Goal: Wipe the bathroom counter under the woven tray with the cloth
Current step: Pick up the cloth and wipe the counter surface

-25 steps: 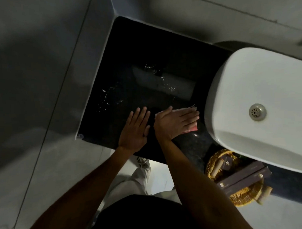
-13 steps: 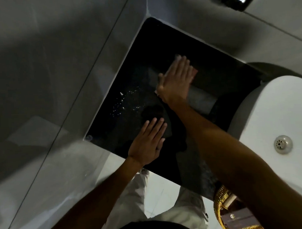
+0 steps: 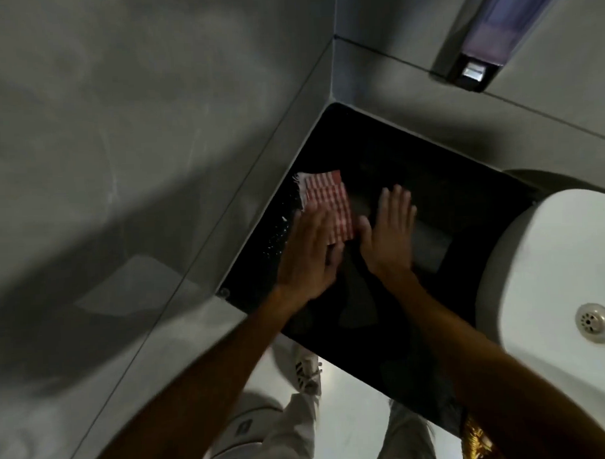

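The black bathroom counter [image 3: 412, 177] fills the middle of the view. A red and white checked cloth [image 3: 327, 204] lies flat on it near the left wall. My left hand [image 3: 309, 256] presses down on the cloth's near end, fingers stretched over it. Just to the right of the cloth, my right hand [image 3: 390, 233] rests flat on the bare counter with its fingers apart and nothing in it. Only a gold sliver of the woven tray [image 3: 476, 439] shows at the bottom right, at the counter's near edge, partly hidden by my right arm.
A white basin [image 3: 552, 255] with a metal drain [image 3: 594, 322] stands on the right. Grey walls close the counter at left and back. A soap dispenser [image 3: 486, 34] hangs on the back wall. White specks [image 3: 277, 237] dot the counter's left edge.
The cloth has gone from under my right hand at the back of the counter to under my left hand by the left wall. My right hand now lies bare beside it.
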A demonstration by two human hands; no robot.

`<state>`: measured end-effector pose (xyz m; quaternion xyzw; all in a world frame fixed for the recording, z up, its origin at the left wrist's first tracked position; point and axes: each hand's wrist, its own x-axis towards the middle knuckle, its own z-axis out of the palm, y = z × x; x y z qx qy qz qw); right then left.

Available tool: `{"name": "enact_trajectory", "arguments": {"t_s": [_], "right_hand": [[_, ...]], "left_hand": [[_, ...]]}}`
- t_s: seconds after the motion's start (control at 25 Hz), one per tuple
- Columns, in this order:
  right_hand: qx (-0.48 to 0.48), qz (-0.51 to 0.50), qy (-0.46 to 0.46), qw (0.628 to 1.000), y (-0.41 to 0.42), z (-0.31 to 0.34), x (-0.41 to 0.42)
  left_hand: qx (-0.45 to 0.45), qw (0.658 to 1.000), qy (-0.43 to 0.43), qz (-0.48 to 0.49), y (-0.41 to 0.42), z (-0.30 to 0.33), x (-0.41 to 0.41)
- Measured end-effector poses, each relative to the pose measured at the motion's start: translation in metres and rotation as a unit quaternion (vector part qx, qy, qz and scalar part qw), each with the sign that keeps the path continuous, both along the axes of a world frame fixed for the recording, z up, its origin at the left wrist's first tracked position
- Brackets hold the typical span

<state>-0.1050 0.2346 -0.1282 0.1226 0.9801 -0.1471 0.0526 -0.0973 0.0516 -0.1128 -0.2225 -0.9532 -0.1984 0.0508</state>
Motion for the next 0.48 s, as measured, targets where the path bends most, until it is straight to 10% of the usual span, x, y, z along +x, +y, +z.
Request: {"name": "enact_trajectory", "arguments": {"t_s": [0.2,0.48], "right_hand": [[0.074,-0.015,-0.042,0.996,0.016,-0.021,0.054],[0.071,-0.021,-0.010,0.997,0.018,-0.031,0.053]], "left_hand": [[-0.135,0.986,-0.097,-0.031,0.025,-0.004,-0.089],[-0.097,0.984,-0.119,0.087,0.039,-0.026,-0.093]]}}
